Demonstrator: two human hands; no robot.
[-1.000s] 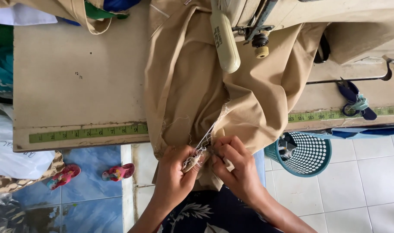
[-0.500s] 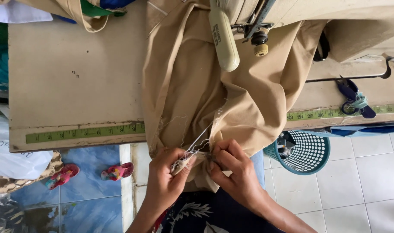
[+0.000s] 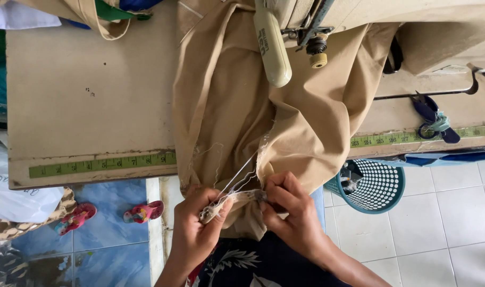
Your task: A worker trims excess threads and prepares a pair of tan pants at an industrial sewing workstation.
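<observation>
Both hands shifted slightly left since earlier. Left hand pinches frayed seam strip of tan fabric; right hand fingers clamp its other end, below table edge, threads trailing up.

Tan cloth, teal perforated basket, green tape measure, pink sandals.

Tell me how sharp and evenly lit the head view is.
Head view: soft, even daylight, no glare; tan fabric, left hand and right hand fairly sharp; threads between them fine and faint; straight table edge looks slightly bowed from the wide lens.
</observation>
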